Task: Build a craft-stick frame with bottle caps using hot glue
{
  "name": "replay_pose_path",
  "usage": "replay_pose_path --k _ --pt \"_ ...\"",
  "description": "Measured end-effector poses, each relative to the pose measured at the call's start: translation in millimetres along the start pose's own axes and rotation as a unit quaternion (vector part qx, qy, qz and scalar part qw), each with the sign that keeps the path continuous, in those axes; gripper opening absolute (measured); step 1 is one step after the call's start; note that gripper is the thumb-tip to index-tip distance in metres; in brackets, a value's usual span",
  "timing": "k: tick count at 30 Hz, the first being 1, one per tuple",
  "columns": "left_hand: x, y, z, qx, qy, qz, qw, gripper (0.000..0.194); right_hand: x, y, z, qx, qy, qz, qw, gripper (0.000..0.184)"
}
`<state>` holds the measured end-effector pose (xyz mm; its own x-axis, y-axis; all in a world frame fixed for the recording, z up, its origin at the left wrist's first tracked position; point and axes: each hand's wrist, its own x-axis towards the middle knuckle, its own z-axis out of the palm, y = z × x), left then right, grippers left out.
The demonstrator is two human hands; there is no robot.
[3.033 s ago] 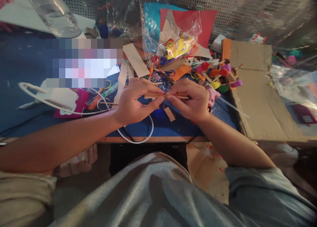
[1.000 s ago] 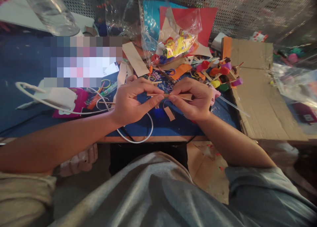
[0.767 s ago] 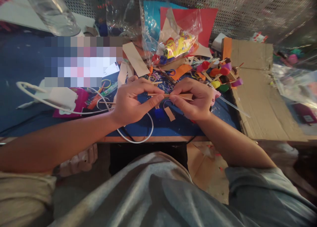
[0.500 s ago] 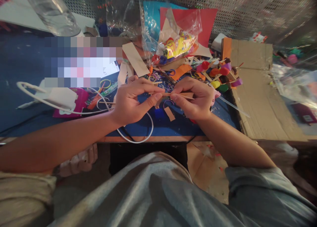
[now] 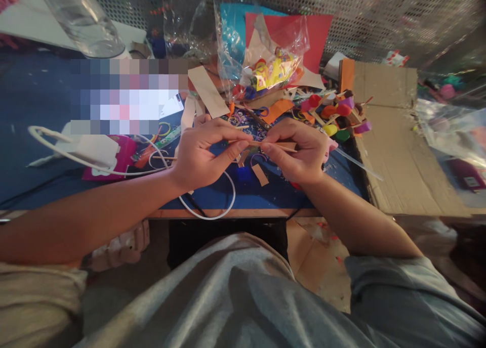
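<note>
A thin tan strip of paper or card stretches level between my two hands above the blue tabletop. My left hand pinches its left part between thumb and fingers. On the other side, my right hand grips it the same way, the fingertips of both hands close together. Just below the strip lie a small tan paper piece and a dark blue object. Behind my hands are scissors, partly covered by scraps.
Colourful caps on sticks stand beside a cardboard sheet at right. A clear plastic bag sits at the back. On the left are a white cable, a white charger and a water bottle.
Both hands stay almost in place, pinching the strip. The strip's angle between the fingertips has shifted slightly.
</note>
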<state>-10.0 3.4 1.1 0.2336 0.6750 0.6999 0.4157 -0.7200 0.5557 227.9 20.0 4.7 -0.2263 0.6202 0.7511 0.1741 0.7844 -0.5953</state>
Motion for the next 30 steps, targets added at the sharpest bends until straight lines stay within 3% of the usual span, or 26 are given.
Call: replay_pose_path --k 9,22,30 --pt "-3.4 -2.6 2.8 0.007 -0.011 0.029 0.999 0.014 -0.5 1.6 1.2 0.010 -0.029 -0.048 0.998 0.021" --pt "-3.6 0.0 2.5 0.022 -0.042 0.022 0.999 0.024 -1.2 2.1 2.6 0.012 -0.044 -0.063 0.997 0.023" --pt "-2.9 -4.2 2.3 0.033 0.010 0.031 0.999 0.025 0.0 -0.4 1.7 0.008 -0.022 -0.042 0.999 0.023"
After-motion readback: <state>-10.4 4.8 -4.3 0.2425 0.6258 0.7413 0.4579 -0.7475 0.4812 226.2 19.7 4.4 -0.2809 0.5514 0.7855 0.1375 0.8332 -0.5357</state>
